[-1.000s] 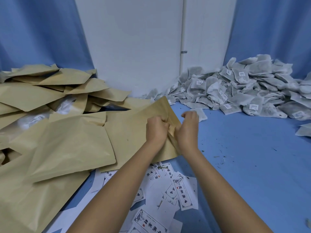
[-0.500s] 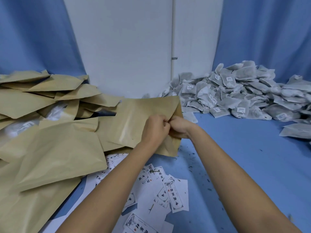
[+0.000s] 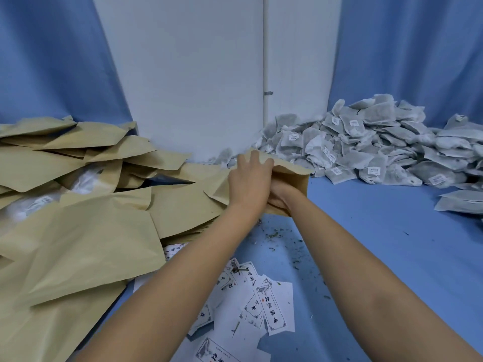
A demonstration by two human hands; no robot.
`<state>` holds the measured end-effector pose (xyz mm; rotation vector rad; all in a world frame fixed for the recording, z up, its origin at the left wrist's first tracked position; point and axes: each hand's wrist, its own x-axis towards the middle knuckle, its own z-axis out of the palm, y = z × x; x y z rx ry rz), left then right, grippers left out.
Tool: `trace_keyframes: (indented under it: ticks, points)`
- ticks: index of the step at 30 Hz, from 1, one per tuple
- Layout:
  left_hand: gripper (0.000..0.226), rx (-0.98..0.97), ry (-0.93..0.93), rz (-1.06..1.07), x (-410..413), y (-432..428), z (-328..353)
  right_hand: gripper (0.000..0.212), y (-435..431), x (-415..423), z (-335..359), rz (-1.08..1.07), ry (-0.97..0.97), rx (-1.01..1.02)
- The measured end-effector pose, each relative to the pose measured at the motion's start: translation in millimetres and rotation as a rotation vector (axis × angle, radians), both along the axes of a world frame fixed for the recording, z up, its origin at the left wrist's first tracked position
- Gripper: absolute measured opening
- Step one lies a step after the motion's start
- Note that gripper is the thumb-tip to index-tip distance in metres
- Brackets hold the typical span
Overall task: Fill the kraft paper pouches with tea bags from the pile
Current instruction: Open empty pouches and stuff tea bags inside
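Gripping pouch point(image 3: 298, 180) top edge, left hand point(image 3: 248, 181); right hand point(image 3: 281, 198) against pouch, grip indiscernible; tea bags point(image 3: 366, 152) behind.

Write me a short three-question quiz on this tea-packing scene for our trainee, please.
1. True or false: the tea bag pile lies left of the held pouch.
2. What lies on the blue surface at the bottom of the view? A) printed labels B) scissors C) cups
3. How many hands touch the held pouch?
Key: 1 false, it lies to the right; 2 A; 3 two, the left hand and the right hand.
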<state>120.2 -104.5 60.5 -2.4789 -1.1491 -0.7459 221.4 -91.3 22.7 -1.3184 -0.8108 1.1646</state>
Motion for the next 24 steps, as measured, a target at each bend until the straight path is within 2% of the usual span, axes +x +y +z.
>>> trace_keyframes:
  ticks: [2, 5, 8, 9, 11, 14, 16, 17, 18, 21, 22, 24]
  points:
    - [0.031, 0.037, 0.025, 0.033, 8, 15, 11, 0.018, 9, 1, 0, 0.125, 0.055, 0.15]
    - [0.03, 0.094, 0.038, 0.054, 24, 35, 26, 0.019, 21, 7, 6, 0.101, 0.097, 0.242]
    - [0.027, 0.071, 0.062, 0.071, 36, 61, 34, 0.027, 37, 19, 20, 0.073, -0.194, 0.175]
    - [0.025, 0.06, 0.06, 0.074, 38, 73, 35, 0.028, 43, 24, 24, 0.06, -0.25, 0.215]
    - [0.022, 0.064, 0.032, 0.082, 44, 98, 38, 0.028, 55, 41, 33, -0.076, -0.267, 0.363]
    - [0.026, 0.051, 0.022, 0.108, 67, 131, 38, 0.022, 75, 90, 33, -0.31, -0.108, 0.556]
    - [0.028, 0.04, 0.032, 0.134, 89, 153, 36, 0.015, 92, 129, 18, -0.444, -0.05, 0.534]
    - [0.028, 0.04, 0.038, 0.15, 100, 165, 33, 0.011, 102, 149, 6, -0.512, -0.12, 0.476]
    - [0.028, 0.043, 0.047, 0.166, 110, 179, 30, 0.018, 113, 172, -8, -0.57, -0.253, 0.383]
    - [0.029, 0.062, 0.091, 0.214, 134, 220, 14, 0.086, 141, 245, -50, -0.58, -0.781, -0.041]
    - [0.029, 0.07, 0.108, 0.231, 141, 233, 8, 0.101, 148, 267, -59, -0.568, -0.923, -0.142]
    - [0.029, 0.08, 0.151, 0.254, 154, 255, -4, 0.116, 166, 303, -73, -0.541, -1.125, -0.26]
